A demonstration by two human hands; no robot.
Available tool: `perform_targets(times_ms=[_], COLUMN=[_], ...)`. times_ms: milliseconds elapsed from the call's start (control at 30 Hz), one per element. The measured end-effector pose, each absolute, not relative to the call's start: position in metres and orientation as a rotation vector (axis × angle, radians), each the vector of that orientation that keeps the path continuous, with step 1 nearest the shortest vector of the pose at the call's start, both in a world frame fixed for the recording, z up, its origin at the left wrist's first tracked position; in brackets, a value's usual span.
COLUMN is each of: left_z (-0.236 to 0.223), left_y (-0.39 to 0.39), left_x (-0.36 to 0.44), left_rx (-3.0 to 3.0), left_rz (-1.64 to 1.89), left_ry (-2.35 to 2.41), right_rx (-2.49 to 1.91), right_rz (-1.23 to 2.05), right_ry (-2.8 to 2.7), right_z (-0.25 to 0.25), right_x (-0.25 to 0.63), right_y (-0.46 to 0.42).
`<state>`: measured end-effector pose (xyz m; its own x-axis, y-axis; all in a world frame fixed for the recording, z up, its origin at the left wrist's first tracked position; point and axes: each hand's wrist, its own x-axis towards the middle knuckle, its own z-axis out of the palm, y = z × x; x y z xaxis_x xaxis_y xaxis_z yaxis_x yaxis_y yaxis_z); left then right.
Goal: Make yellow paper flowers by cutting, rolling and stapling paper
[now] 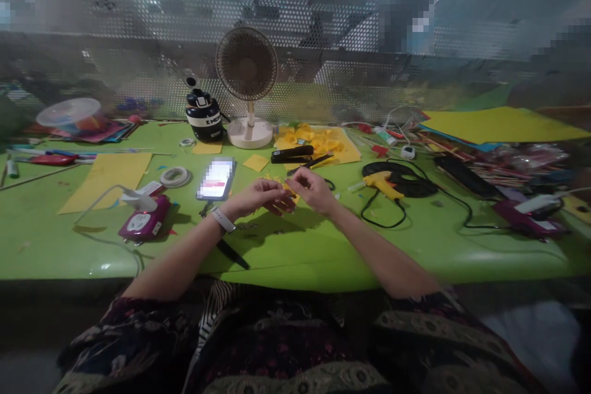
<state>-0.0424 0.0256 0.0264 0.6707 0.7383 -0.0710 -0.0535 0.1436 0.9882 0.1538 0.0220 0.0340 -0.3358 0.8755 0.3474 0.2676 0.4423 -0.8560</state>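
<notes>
My left hand [264, 197], with a white band on its wrist, is closed with bent fingers around a small yellow paper piece [276, 178]. My right hand [314, 191] meets it from the other side, thumb and fingertips pinched together at the paper's edge. Most of the paper is hidden by the fingers, so its shape is unclear. Just behind the hands lie a black stapler [292, 154] and dark scissors [321, 162], partly covered. A sheet bearing several folded yellow paper pieces [318, 138] rests farther back.
A lit phone [216, 178] and a tape roll [175, 177] lie left. At the back stand a fan [250, 133] and a black bottle [204, 118]. A yellow glue gun [384, 184] with its cord lies right, near a purple power strip [529, 220]. Another purple power strip [145, 220] sits left.
</notes>
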Motion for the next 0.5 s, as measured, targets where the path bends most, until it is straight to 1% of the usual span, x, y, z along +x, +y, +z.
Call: perform_targets(times_ms=[133,333,500], left_z=[0.0257,0.0245,0.0227], left_y=[0.0255,0.025,0.0266], left_x=[-0.0413,-0.0396,-0.0389], left_rx=[1.347,1.336,1.323], left_rz=[0.646,0.676,0.693], left_ry=[0.674,0.681,0.677], right_rx=[-0.995,-1.039,-1.045], right_rz=[0.868,0.923,0.79], right_ry=[-1.811,-1.841,-1.951], right_z=[0.0311,0.032,0.034], right_x=[0.1539,0.1567,0.1564], right_y=[0.0244,0.0253,0.0235])
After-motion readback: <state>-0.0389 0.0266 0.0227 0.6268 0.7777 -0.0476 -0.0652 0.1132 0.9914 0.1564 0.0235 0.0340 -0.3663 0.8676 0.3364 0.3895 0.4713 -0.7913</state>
